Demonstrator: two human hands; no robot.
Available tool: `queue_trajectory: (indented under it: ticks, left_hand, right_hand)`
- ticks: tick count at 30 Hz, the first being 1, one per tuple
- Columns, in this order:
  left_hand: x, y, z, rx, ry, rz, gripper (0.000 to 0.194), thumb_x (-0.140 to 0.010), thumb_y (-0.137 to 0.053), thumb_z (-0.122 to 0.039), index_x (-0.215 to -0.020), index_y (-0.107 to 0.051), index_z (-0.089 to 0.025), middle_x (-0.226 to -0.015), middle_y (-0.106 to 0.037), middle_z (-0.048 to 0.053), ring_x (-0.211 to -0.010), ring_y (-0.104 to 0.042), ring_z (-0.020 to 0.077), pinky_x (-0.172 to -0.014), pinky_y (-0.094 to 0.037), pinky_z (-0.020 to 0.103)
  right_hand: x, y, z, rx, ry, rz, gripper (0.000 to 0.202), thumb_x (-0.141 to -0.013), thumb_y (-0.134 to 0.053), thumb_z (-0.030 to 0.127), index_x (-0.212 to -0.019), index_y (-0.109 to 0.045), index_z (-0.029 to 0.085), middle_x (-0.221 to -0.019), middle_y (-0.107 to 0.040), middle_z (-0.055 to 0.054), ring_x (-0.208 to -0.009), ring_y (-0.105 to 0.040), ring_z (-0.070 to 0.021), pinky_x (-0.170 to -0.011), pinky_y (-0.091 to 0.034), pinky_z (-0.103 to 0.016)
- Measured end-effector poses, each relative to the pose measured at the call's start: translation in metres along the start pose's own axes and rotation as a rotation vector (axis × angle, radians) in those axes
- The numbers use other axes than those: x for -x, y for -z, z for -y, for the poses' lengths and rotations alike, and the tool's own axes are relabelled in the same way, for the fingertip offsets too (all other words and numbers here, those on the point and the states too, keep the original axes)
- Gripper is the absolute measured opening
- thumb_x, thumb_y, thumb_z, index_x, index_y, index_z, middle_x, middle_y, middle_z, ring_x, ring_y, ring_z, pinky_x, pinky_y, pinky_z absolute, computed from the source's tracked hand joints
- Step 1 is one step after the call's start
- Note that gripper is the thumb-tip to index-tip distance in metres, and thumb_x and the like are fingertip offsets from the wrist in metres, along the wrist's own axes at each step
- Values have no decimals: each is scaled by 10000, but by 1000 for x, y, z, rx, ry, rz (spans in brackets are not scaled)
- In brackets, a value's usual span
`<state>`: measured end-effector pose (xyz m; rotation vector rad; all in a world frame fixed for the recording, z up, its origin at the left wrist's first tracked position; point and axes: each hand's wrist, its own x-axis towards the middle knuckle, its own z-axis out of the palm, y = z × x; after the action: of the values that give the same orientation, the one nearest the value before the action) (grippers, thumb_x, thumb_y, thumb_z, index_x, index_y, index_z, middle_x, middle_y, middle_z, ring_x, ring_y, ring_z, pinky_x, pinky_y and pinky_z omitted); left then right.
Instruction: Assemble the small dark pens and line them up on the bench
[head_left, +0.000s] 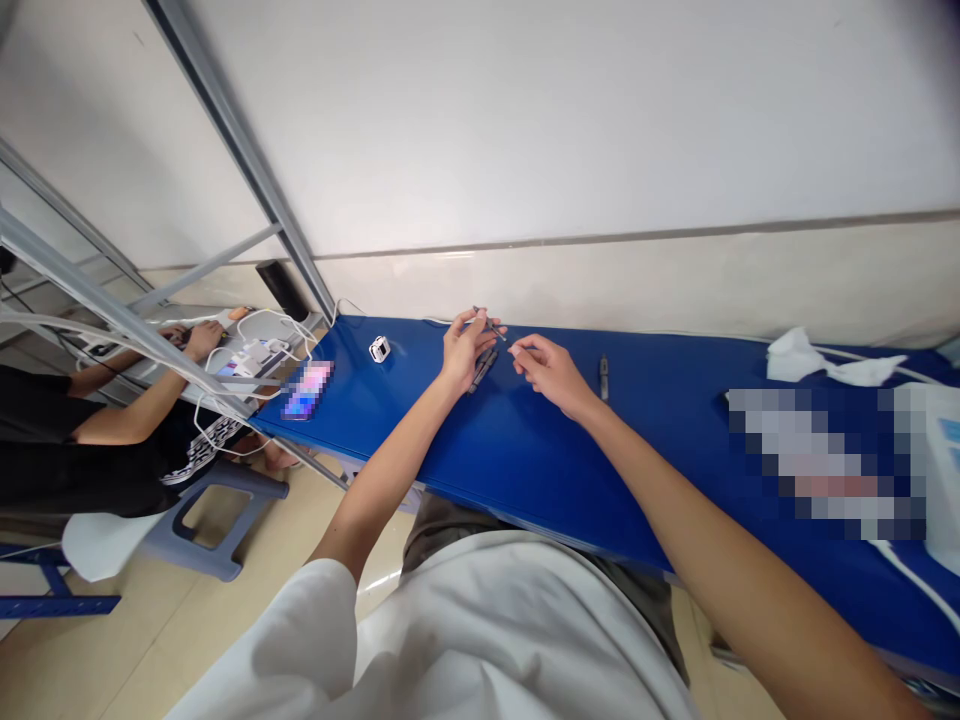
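Note:
My left hand [463,352] is raised above the blue desk with its fingers closed around a slim dark pen [493,325], which slants down toward the right. Just to the right, my right hand [551,372] has thumb and fingertips pinched together near the pen's lower end. Whatever is in that pinch, if anything, is too small to make out. Under my left hand, dark pens [484,371] lie side by side on the desk, partly covered by the fingers. Another dark pen [604,377] lies apart, to the right of my right hand.
On the blue desk [525,470] a small white device [380,348] and a lit phone [308,389] sit to the left. White tissue [796,356] and a blurred-out item [817,460] are at the right. Past a metal frame [247,150], another person works seated.

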<state>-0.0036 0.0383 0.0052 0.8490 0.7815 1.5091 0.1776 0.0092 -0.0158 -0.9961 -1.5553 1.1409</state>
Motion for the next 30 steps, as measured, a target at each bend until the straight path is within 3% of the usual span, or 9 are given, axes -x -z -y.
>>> queue_trajectory:
  ticks: [8,12,23,30]
  left_hand:
    - [5,-4,1,-81,-24,68,492,-867,-938,-557,-1196,-737,-251,-1073,-821,73,-971,-828,230,-913,-588,341]
    - [8,-6,3,-106,-2,70,462,-864,-944,-539,-1172,-764,-246,-1069,-824,83,-966,-817,220,-936,-586,348]
    - [3,0,9,-200,-14,179,394,-825,-971,-526,-989,-807,-207,-1059,-828,110,-965,-767,213,-936,-576,348]
    - [1,3,18,-314,-3,262,401,-793,-975,-567,-850,-785,-220,-929,-785,49,-838,-703,162,-874,-545,311]
  right_hand:
    - [0,0,-1,0,6,-13,492,-954,-768,734,-1047,-676,259,-825,-645,-29,-600,-449,-137,-478,-337,-252]
    - [1,-1,2,-7,9,-35,509,-946,-773,746,-1066,-684,259,-823,-647,-30,-600,-453,-139,-479,-337,-254]
    - [0,1,-1,-14,34,-54,488,-965,-764,726,-1052,-673,254,-825,-645,-30,-598,-439,-134,-481,-338,-254]
    - [-2,4,-5,-24,35,-61,494,-968,-760,737,-1012,-660,255,-828,-646,-34,-606,-452,-140,-478,-338,-252]
